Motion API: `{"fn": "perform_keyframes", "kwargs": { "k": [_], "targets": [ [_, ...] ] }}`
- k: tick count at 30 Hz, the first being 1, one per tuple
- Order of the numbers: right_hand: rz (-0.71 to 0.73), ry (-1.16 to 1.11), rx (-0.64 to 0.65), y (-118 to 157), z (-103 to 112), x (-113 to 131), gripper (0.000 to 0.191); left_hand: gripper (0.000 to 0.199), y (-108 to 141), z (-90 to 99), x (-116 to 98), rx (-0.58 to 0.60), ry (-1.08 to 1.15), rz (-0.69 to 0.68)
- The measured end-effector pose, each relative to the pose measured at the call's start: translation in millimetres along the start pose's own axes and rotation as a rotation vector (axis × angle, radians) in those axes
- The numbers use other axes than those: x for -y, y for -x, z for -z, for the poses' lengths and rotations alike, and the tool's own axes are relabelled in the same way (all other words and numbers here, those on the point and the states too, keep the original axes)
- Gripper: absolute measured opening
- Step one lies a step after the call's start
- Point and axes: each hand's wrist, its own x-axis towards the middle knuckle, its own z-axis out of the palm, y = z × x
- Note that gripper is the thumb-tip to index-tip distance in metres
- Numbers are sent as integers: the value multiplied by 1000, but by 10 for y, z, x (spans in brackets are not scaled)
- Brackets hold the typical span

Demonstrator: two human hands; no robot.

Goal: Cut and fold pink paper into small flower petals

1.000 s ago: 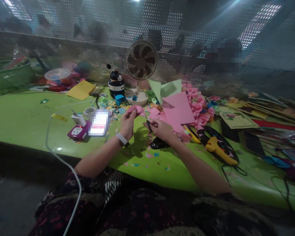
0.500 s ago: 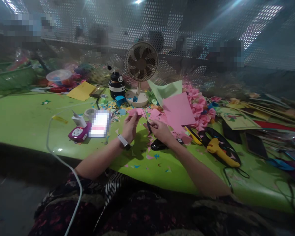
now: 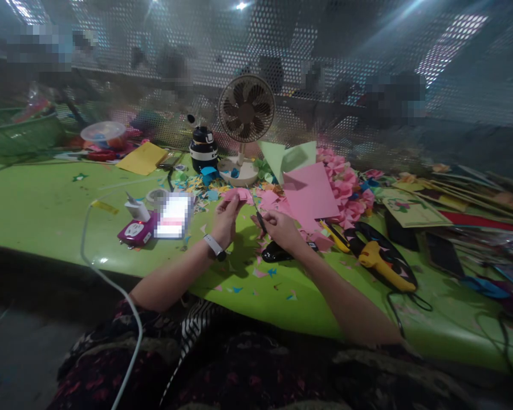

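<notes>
Between the fingers of my left hand (image 3: 226, 221) is a small piece of pink paper (image 3: 238, 195), held up over the table. My right hand (image 3: 280, 229) is closed around the dark handles of a pair of scissors (image 3: 259, 215), whose blades point up and toward the pink paper. Whether the blades touch the paper I cannot tell. Below my right wrist lies a shiny black object (image 3: 276, 253). A large pink sheet (image 3: 312, 193) and a light green sheet (image 3: 288, 158) rest beyond my right hand, beside a heap of pink paper flowers (image 3: 346, 185).
A fan (image 3: 247, 108) and a black bottle (image 3: 203, 151) stand at the back. On the left are a lit phone (image 3: 174, 215), a purple power socket (image 3: 133, 230) and a white cable (image 3: 106, 277). A yellow glue gun (image 3: 387, 265) lies right. Paper scraps litter the green table (image 3: 47, 210).
The pink paper in my left hand now looks more curved along its top edge. Both hands have stayed in nearly the same place, and the scissors have shifted only slightly.
</notes>
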Motion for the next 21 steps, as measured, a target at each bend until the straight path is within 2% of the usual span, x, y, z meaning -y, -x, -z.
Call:
{"fn": "perform_keyframes", "kwargs": {
  "k": [11, 21],
  "targets": [
    [59, -103, 61, -92, 123, -230, 53, 21, -39, 16, -24, 19, -125, -24],
    [-30, -161, 129, -27, 328, -39, 58, 27, -70, 30, -63, 79, -190, -61]
  ]
}}
